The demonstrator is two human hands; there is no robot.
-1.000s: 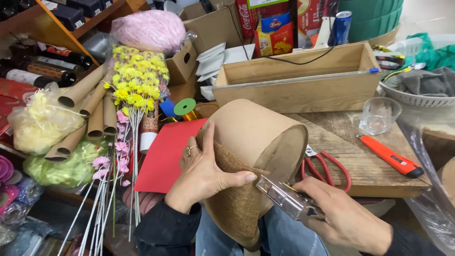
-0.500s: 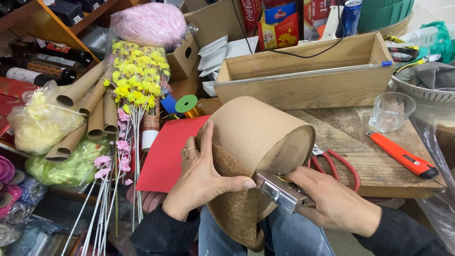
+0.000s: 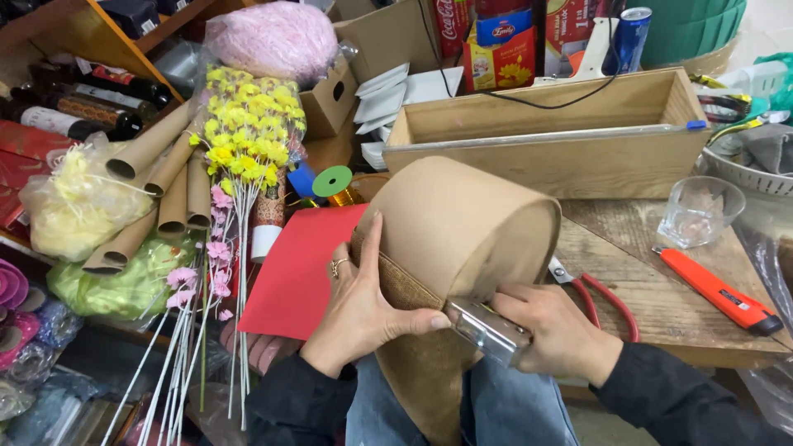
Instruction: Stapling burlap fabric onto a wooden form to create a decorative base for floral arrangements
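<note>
Stapler [image 3: 489,330] edged leftward; right hand [image 3: 553,334] grips it; left hand [image 3: 359,310] spread on paper roll [image 3: 462,231].

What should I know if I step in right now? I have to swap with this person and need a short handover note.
Left hand: flat on the brown paper roll, thumb on the burlap under its edge, pinning both.
Right hand: gripping a metal stapler, its nose pressed at the paper-burlap seam.
The roll lies over the lap, against the table edge. Red scissors, orange knife and a glass sit on the table, right.
Done: paper curved over burlap. Any staples already in cannot be seen.
Left, likely: fastening the seam.
</note>
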